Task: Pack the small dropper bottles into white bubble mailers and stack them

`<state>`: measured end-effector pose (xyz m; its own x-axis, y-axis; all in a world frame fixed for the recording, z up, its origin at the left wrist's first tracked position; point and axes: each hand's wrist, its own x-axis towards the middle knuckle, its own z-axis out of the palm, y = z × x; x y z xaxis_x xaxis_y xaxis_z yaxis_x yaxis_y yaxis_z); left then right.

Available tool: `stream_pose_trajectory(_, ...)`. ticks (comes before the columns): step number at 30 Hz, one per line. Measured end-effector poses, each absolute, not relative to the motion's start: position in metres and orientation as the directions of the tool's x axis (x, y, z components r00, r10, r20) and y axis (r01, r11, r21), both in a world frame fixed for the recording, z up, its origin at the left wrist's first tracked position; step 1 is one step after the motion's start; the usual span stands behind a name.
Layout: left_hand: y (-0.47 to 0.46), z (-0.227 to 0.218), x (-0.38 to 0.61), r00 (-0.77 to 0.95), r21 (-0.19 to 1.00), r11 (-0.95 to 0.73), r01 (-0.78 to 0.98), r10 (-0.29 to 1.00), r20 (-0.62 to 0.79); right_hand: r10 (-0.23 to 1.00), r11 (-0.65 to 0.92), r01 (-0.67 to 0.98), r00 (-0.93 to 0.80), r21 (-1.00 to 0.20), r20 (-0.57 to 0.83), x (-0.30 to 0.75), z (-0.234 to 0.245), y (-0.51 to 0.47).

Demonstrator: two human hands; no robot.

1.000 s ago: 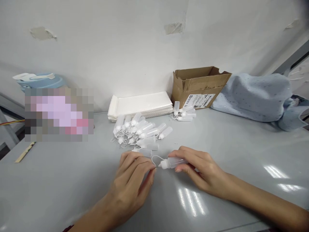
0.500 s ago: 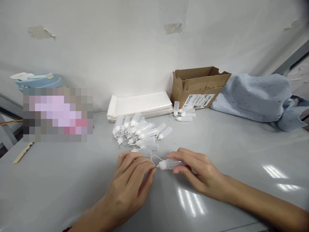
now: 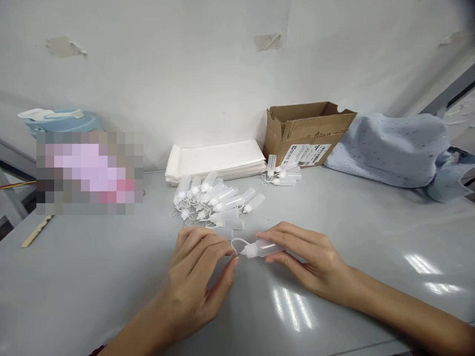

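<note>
My right hand (image 3: 308,257) grips a small translucent dropper bottle (image 3: 265,248) between thumb and fingers. The bottle lies on its side above the table, its white pointed nozzle facing left. A thin white tether (image 3: 241,241) loops from its neck toward the nozzle tip. My left hand (image 3: 204,277) is at that tip, thumb and forefinger slightly parted around the tether's end; contact there is too small to make out. Just beyond my hands lies a heap of similar bottles (image 3: 222,202), the nearest partly hidden behind my left fingers.
Stacked white padded envelopes (image 3: 222,158) lie against the wall. An open cardboard box (image 3: 308,128) stands right of them, with several more bottles (image 3: 284,173) in front. Light blue speckled fabric (image 3: 389,148) is at far right. A blurred-out item (image 3: 89,173) and a yellowish strip (image 3: 37,231) are at left.
My left thumb has moved down, away from the forefinger, so their pinch at the nozzle tip has loosened. My right hand still holds the bottle, shifted very slightly upward.
</note>
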<state>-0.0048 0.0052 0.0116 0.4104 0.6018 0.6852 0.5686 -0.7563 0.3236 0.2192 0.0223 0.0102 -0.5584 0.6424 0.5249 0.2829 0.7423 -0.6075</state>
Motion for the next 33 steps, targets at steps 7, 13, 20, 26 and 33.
stream_pose_trajectory(7, 0.004, 0.0086, -0.0027, 0.413, 0.45, -0.749, 0.487, 0.651, 0.637, 0.601, 0.79, 0.31, -0.562, -0.529, 0.568, 0.2181, 0.0076, 0.0203)
stream_pose_trajectory(13, 0.0036, 0.01, -0.0023, 0.427, 0.524, -0.728, 0.443, 0.685, 0.591, 0.533, 0.846, 0.363, -0.542, -0.391, 0.65, 0.2164, 0.004, 0.0169)
stream_pose_trajectory(20, 0.0021, 0.0058, -0.0017, 0.428, 0.566, -0.713, 0.413, 0.701, 0.571, 0.517, 0.853, 0.395, -0.546, -0.342, 0.659, 0.2154, 0.0003, 0.0159)
stream_pose_trajectory(26, 0.003, 0.0056, -0.0002, 0.413, 0.519, -0.728, 0.447, 0.683, 0.602, 0.522, 0.852, 0.366, -0.55, -0.374, 0.652, 0.2156, 0.0015, 0.0186)
stream_pose_trajectory(33, 0.0052, 0.0071, 0.0005, 0.391, 0.436, -0.725, 0.534, 0.668, 0.633, 0.574, 0.819, 0.367, -0.535, -0.442, 0.62, 0.2191, 0.0065, 0.0232)
